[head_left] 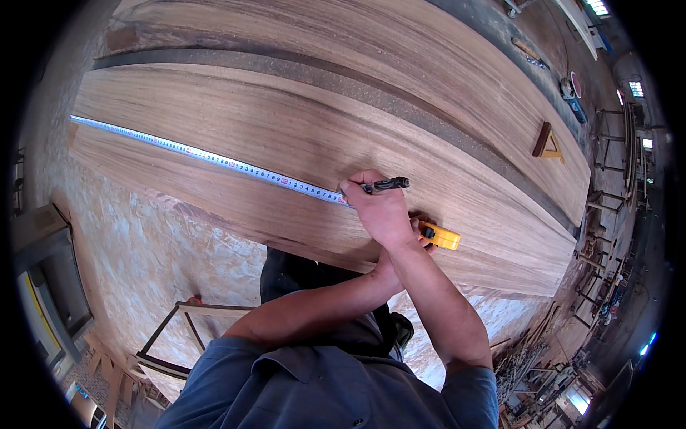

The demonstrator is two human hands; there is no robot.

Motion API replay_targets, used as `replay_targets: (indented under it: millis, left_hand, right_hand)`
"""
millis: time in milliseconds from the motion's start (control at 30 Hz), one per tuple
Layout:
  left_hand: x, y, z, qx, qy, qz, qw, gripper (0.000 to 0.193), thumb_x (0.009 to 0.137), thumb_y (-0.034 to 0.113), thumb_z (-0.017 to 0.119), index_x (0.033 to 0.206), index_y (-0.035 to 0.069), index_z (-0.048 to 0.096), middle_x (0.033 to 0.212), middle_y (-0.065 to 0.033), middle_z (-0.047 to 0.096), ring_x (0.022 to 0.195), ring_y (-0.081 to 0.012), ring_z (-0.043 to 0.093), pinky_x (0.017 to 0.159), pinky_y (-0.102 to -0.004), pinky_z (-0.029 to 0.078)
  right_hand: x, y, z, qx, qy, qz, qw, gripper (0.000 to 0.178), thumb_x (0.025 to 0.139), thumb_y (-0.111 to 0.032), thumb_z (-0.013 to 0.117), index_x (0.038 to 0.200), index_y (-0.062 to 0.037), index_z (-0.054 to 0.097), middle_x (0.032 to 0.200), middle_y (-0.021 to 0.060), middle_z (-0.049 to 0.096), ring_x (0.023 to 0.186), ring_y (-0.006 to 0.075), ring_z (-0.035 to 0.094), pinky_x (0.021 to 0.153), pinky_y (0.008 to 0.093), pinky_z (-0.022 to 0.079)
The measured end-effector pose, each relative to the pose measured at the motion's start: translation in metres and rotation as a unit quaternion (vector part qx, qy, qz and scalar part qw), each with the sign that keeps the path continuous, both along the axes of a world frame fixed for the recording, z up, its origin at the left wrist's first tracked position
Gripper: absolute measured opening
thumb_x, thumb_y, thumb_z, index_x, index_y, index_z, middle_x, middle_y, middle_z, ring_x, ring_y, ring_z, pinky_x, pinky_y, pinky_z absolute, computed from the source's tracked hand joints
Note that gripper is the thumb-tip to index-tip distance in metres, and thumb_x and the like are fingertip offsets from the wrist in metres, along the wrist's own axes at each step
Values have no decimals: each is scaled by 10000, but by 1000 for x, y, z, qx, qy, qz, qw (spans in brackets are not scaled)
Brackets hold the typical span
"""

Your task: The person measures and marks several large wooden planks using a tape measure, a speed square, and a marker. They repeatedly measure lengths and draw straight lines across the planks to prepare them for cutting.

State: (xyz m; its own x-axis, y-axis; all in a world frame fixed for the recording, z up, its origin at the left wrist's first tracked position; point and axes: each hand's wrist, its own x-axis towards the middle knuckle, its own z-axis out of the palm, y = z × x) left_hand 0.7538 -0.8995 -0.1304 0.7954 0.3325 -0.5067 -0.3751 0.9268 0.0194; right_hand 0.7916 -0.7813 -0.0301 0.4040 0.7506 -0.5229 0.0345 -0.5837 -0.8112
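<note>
A wide wooden board lies in front of me with a steel tape blade stretched along it from the left end. My forearms cross, the right over the left. My right hand pinches a dark pen beside the blade; its tip is hidden by the fingers. Partly covered by the right wrist, my left hand grips the yellow tape measure case resting at the board.
Beyond a dark gap lies a second board, carrying a try square near its right end. An angle grinder and a wooden-handled tool lie at far right. A wooden frame stands at lower left.
</note>
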Motion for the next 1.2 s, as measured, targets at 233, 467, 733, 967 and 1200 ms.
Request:
replay_targets:
  millis: [233,467,733,967,1200]
  left_hand:
    - [0,0,1,-32,-1,8,999,496,1033,464,555,1411,167,433,1335,13,489,1296,-140,490,1137,-454,395]
    - [1,-2,-3,-30,14,-1,999,522,1047,457,537,1457,161,408,1350,7,477,1311,-148,475,1141,-449,393]
    - [1,3,8,-3,36,-29,999,518,1049,442,540,1463,162,405,1334,7,472,1300,-148,471,1133,-438,404]
    - [0,4,9,6,23,-20,1000,523,1035,436,570,1445,152,414,1321,4,471,1269,-148,482,1129,-440,404]
    - [-1,6,8,5,22,-31,999,516,1037,436,563,1438,147,415,1327,1,472,1288,-150,476,1127,-450,409]
  right_hand:
    - [0,1,0,-9,4,1,1000,207,923,-214,722,959,-10,701,737,12,674,649,55,549,580,251,447]
    - [0,3,7,-29,0,7,1000,250,909,-243,710,984,-5,721,786,89,714,714,161,647,675,305,513]
    - [0,2,3,-10,-7,10,1000,227,921,-215,725,982,2,705,761,28,684,679,65,567,615,254,470]
    - [0,2,4,-14,-1,7,1000,223,922,-213,723,982,1,705,752,22,679,666,62,555,601,252,459]
    - [0,1,2,-5,1,1,1000,211,921,-210,721,959,-3,708,739,17,669,653,61,544,590,254,451]
